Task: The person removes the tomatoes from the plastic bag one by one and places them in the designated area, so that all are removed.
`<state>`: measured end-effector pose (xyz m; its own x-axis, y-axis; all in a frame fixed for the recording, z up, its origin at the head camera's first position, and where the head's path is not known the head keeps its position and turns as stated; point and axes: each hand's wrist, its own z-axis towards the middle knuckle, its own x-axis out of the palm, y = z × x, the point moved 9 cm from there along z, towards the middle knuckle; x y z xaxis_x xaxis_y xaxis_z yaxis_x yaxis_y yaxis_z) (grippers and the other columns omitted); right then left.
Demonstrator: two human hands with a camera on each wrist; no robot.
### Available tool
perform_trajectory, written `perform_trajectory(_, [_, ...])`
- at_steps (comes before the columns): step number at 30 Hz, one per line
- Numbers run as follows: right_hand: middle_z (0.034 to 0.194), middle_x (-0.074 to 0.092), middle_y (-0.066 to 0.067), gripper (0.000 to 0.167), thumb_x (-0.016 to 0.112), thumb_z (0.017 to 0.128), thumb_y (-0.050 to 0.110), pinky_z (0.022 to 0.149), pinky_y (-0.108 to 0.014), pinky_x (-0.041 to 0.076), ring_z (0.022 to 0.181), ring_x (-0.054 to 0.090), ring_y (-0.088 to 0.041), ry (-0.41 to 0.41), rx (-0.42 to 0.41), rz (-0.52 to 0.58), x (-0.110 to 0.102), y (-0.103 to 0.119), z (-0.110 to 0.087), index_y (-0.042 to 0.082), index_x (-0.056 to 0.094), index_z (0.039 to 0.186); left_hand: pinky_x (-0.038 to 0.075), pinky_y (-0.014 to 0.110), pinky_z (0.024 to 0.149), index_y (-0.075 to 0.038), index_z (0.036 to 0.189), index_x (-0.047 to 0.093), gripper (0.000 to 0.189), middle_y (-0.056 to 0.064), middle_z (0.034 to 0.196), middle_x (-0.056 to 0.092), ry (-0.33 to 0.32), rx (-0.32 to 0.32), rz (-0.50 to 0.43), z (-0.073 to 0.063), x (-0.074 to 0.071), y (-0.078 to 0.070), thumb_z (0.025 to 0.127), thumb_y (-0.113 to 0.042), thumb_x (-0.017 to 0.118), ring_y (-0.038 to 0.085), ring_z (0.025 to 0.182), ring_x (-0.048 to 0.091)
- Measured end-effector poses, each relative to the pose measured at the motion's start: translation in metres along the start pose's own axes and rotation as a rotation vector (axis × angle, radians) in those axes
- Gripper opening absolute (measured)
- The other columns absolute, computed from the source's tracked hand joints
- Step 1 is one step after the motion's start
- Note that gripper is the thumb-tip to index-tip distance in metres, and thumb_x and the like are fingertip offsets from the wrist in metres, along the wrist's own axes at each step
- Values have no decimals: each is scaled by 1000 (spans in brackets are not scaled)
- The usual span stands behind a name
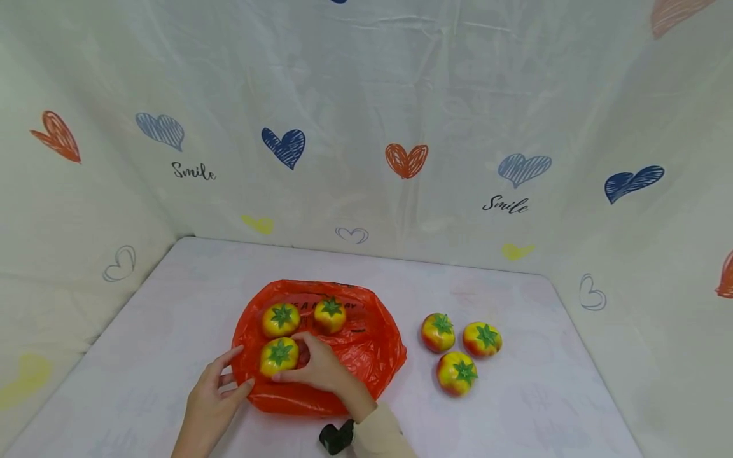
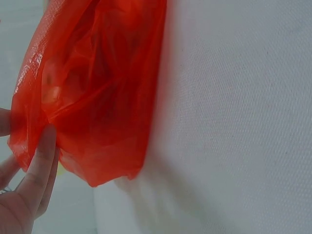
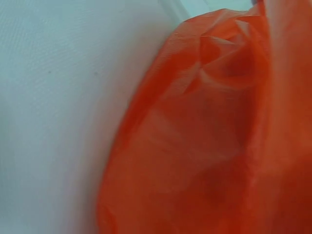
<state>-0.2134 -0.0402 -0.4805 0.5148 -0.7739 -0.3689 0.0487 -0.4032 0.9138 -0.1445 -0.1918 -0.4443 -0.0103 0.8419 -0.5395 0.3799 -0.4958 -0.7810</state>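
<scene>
A red plastic bag (image 1: 361, 356) lies spread open on the table, its mouth facing up. Inside it are two yellow-and-red tomatoes at the back, a left one (image 1: 280, 320) and a right one (image 1: 330, 315), with green star-shaped tops. My right hand (image 1: 321, 366) reaches into the bag, thumb and fingers round a third tomato (image 1: 279, 357) nearer the front. At the bag's left rim, my left hand (image 1: 214, 394) pinches the plastic, thumb and fingers on either side of it in the left wrist view. Red plastic (image 3: 195, 146) hides the right hand in the right wrist view.
Three more tomatoes sit in a group right of the bag: one at the back left (image 1: 438, 333), one at the right (image 1: 482, 339), one in front (image 1: 456, 374). A black strapped object (image 1: 336, 437) is at the right wrist. A heart-printed curtain (image 1: 355, 95) encloses the white table (image 1: 515, 413).
</scene>
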Motion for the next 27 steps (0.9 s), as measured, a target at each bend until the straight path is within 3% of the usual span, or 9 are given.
perform_trajectory(11, [123,51,2,65,75,74,44,91,-35,50,108,49,-12,-88,17,-20,-25,3,-23,20,44,126,53,42,87,-9,143,29,62,23,139,32,-4,-4,-1,1,0,1,88,-14,60,37,113,45])
perform_trajectory(21, [126,49,4,67,73,75,45,94,-43,48,114,47,-16,-120,34,86,-41,5,-52,25,40,130,52,45,88,-9,143,30,63,24,141,30,-15,-20,-3,1,0,-1,88,-11,60,39,114,44])
perform_trajectory(27, [127,49,3,70,74,74,45,95,-44,47,114,47,-17,-172,44,72,-54,10,-69,24,41,132,52,44,88,-9,143,29,63,24,141,30,-10,-17,1,0,0,-1,88,-11,60,38,114,44])
